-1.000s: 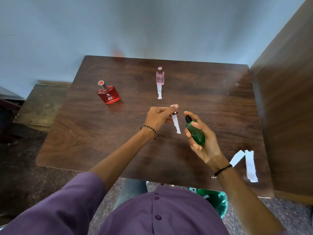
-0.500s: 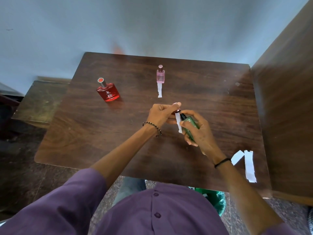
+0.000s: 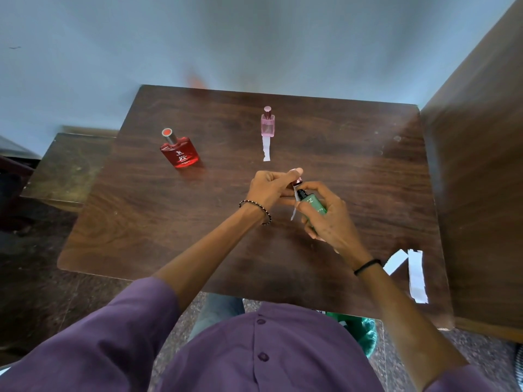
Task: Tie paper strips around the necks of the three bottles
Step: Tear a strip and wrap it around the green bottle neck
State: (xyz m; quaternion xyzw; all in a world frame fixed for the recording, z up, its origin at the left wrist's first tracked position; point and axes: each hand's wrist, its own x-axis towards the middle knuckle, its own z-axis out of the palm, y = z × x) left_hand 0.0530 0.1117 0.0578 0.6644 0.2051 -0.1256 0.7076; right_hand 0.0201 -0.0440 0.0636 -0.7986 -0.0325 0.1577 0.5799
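**A:** What is the right grip (image 3: 328, 219) doing?

**B:** It is clasping a slim, glossy green bottle (image 3: 314, 203), which is tilting above the dark, wood-grained table (image 3: 169, 222). Fingers are hiding the bottle's lower half.

**A:** And the left grip (image 3: 268, 188)?

**B:** It is pinching the top of a thin white paper strip (image 3: 294, 212) beside the bottle's black neck, and the tail is hanging free. Whether the strip is circling the neck cannot be told.

**A:** The remaining bottles?

**B:** A flat red glass bottle (image 3: 179, 152) and a small square pink bottle (image 3: 268, 125) are standing upright farther back. A ragged-edged strip (image 3: 266, 149) is lying against the pink one's base. Two spare strips (image 3: 416, 275) are lying near the table's right corner.
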